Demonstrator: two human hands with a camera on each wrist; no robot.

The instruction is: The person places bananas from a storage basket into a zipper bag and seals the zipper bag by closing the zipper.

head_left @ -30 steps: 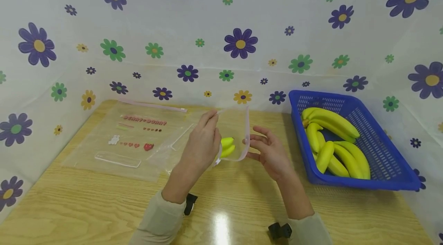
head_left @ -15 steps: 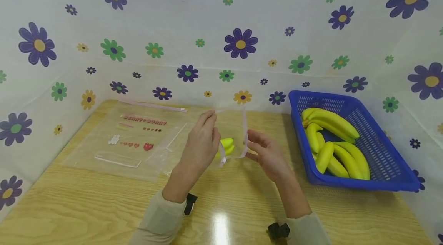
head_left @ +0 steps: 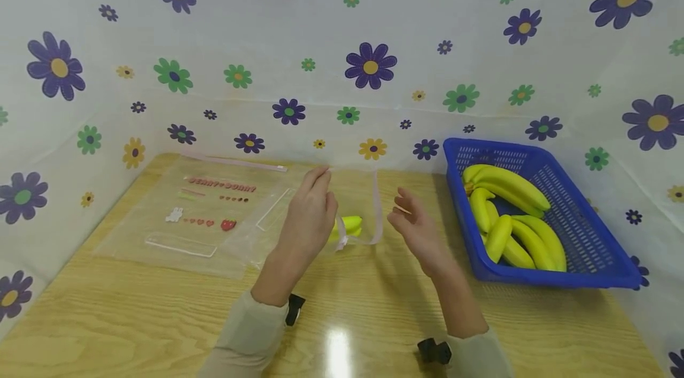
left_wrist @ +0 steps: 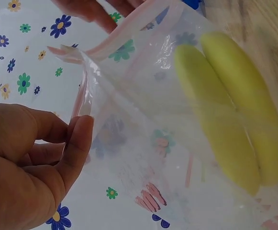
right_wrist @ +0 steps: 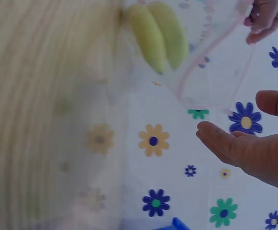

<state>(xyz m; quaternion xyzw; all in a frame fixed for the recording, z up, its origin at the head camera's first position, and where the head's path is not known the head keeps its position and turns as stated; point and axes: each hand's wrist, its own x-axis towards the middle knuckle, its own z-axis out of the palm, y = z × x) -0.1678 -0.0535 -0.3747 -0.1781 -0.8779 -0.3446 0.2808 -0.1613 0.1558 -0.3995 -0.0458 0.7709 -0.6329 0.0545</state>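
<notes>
Pale beige cloth came first, at the near edge: the left sleeve (head_left: pixel 243 333) and the right sleeve (head_left: pixel 475 354), each with a small black device (head_left: pixel 434 352) by the wrist, above a wood-grained table (head_left: pixel 133 330). Beyond them, near the middle, the left hand (head_left: pixel 307 212) pinched the rim of a clear plastic bag (head_left: pixel 359 191) between thumb and fingers. To its right, the right hand (head_left: pixel 419 232) was just beside the bag and apart from it, thumb held away from its extended fingers. A pink zip strip (head_left: pixel 377 206) edged the bag's mouth, which gaped to the right, with a pale slider (head_left: pixel 342 243) at the near corner. Inside the bag, two yellow bananas (left_wrist: pixel 237 112) lay side by side, partly hidden by the left hand in the head view.

Left of the hands, a flat clear bag (head_left: pixel 208 232) lay on the table, printed with red lettering, a white rabbit, hearts and a strawberry, its own pink strip along the far edge. Over on the right stood a blue perforated basket (head_left: pixel 593 235) holding more bananas (head_left: pixel 507 188), bunched toward its left side. Farthest away hung a white sheet (head_left: pixel 299 22) patterned with purple, green and orange flowers.
</notes>
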